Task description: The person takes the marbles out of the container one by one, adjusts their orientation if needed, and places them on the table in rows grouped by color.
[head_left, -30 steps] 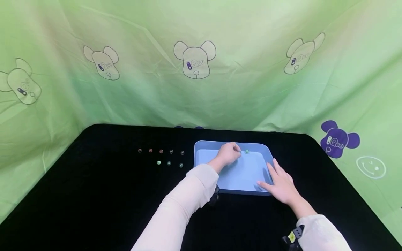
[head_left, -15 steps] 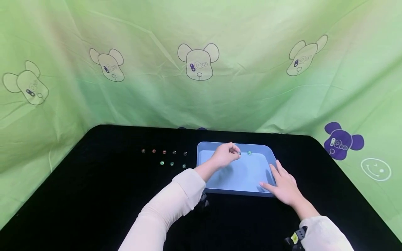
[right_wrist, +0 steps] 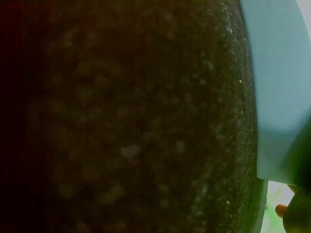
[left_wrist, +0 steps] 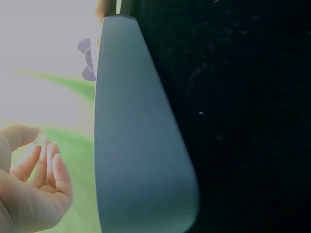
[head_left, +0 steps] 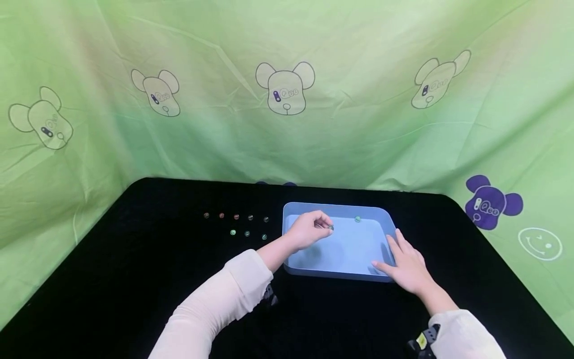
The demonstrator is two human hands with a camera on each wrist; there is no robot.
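Note:
Over the left half of a blue tray (head_left: pixel 350 244), my left hand (head_left: pixel 305 231) pinches a small dark green marble (head_left: pixel 331 227) between thumb and fingertips. In the left wrist view the same hand (left_wrist: pixel 36 179) shows its thumb and fingers meeting, the marble there washed out by glare. Another green marble (head_left: pixel 357 219) lies inside the tray near its far wall. My right hand (head_left: pixel 405 264) rests on the tray's right rim with fingers spread and straight. The right wrist view shows mostly dark cloth and a strip of tray wall (right_wrist: pixel 282 87).
Left of the tray, marbles lie in two rows on the black tablecloth (head_left: pixel 148 279). The back row holds several, among them a reddish marble (head_left: pixel 221 215); the front row has three, including a bright green marble (head_left: pixel 232 232). A green printed curtain (head_left: pixel 287 144) hangs behind.
My left hand has lifted the dark green marble from beside the other one and carried it left and toward me. The right hand stays on the tray's rim. The head view has shifted slightly.

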